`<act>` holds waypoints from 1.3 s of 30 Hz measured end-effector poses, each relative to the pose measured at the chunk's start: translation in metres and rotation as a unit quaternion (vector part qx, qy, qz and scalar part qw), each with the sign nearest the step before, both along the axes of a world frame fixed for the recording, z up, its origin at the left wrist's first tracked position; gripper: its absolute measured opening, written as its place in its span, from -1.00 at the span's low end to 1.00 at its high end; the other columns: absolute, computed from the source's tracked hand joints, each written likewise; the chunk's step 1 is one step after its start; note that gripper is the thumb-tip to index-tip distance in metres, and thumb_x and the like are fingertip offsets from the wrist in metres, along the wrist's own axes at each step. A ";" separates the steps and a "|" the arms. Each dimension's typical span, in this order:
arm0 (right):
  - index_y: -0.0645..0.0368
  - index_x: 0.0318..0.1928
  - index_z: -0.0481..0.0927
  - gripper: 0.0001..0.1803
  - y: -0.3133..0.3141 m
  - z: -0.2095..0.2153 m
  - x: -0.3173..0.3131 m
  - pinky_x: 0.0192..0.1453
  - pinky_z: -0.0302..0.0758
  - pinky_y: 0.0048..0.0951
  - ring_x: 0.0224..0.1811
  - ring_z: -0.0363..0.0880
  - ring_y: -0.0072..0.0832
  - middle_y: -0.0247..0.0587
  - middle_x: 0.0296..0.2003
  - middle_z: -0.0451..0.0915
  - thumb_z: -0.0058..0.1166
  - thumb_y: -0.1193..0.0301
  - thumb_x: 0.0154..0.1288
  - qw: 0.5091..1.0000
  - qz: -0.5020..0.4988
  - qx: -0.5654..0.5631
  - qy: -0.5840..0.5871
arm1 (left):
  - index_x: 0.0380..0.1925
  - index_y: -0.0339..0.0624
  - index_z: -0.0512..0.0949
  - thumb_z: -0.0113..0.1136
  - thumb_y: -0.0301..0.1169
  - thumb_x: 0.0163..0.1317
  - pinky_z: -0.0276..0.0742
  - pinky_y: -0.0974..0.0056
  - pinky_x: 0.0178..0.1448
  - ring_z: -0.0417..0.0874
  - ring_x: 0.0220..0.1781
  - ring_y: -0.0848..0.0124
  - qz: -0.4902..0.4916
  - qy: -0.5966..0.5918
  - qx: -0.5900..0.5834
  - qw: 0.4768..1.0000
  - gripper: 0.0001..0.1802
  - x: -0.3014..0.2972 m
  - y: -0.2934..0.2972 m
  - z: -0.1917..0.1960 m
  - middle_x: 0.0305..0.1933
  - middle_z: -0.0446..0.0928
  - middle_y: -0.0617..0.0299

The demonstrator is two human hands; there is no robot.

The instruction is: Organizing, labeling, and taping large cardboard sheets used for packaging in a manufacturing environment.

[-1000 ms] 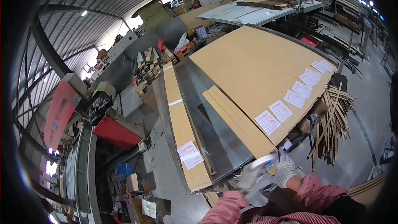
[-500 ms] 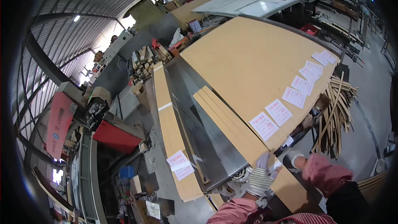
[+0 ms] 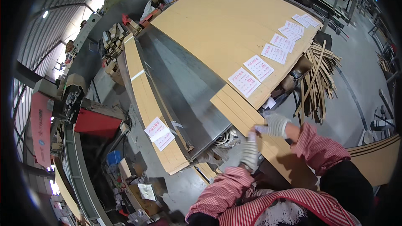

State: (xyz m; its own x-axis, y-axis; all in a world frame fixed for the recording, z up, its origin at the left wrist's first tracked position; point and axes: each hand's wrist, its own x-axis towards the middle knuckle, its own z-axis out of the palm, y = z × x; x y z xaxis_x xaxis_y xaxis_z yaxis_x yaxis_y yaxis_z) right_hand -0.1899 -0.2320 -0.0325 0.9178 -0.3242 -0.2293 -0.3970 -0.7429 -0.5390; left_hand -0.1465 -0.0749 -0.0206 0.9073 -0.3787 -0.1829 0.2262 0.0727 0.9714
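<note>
Both my hands wear pale striped work gloves and meet over a stack of long tan board strips (image 3: 234, 108). My left hand (image 3: 250, 154) is closed at the left edge of the strips, its thumb pointing up. Across their top reaches my right hand (image 3: 276, 125), its fingers curled over the strips and its fingertips close to the left thumb. Whether something thin is pinched between the fingertips is too small to tell. The far end of the strips lies beside a large tan board (image 3: 234, 29), on which several white paper labels (image 3: 244, 81) are spread along the right edge.
A strapped bundle of tan strips (image 3: 144, 94) with a label lies along the left side of the dark metal table (image 3: 180, 62). Loose offcut strips (image 3: 316, 79) are heaped on the floor at right. Left stands a red machine (image 3: 98, 123); stacked wood pieces (image 3: 113, 37) lie farther back.
The strips have slid toward me along the large board. My right hand has moved left from beside the strips onto them, close to my left hand. The view has tipped downward.
</note>
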 end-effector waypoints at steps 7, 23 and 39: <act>0.24 -0.01 0.42 -0.33 -0.011 0.093 -0.010 -0.12 0.47 -0.38 -0.13 0.56 -0.30 0.01 -0.36 0.56 0.07 -0.07 0.06 0.984 -0.012 0.168 0.057 | -0.20 -0.24 0.32 0.06 -0.41 0.20 0.40 0.46 -0.25 0.44 -0.36 0.56 -0.016 0.046 -0.078 0.996 -0.78 -0.003 0.055 -0.046 -0.39 0.41 0.31; 0.23 -0.01 0.47 -0.37 -0.046 -0.060 0.000 0.00 0.36 -0.39 -0.07 0.48 -0.39 -0.14 -0.11 0.54 -0.12 -0.09 0.21 0.884 0.055 0.464 -0.007 | -0.38 -0.01 0.51 0.05 0.15 0.10 0.20 0.51 -0.60 0.35 -0.66 0.59 -0.243 0.329 0.026 0.912 -0.54 0.038 0.035 -0.093 -0.62 0.40 0.41; 0.36 0.22 0.03 0.08 0.049 0.060 0.001 0.25 0.12 -0.12 0.16 0.18 0.02 0.26 0.12 0.15 0.32 0.08 -0.24 0.998 -0.031 0.031 0.055 | -0.22 -0.15 0.52 0.19 -0.24 0.05 0.47 0.31 -0.27 0.60 -0.36 0.38 -0.250 0.008 0.069 0.966 -0.68 0.068 -0.016 -0.013 -0.38 0.57 0.12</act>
State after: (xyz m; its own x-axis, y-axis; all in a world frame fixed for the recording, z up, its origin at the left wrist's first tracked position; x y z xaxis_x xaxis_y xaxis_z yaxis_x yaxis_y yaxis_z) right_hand -0.1893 -0.1829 0.0275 0.8645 -0.3610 -0.3496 -0.5005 -0.6821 -0.5332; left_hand -0.0787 -0.0907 -0.0338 0.6131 -0.7404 -0.2755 0.2150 -0.1792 0.9600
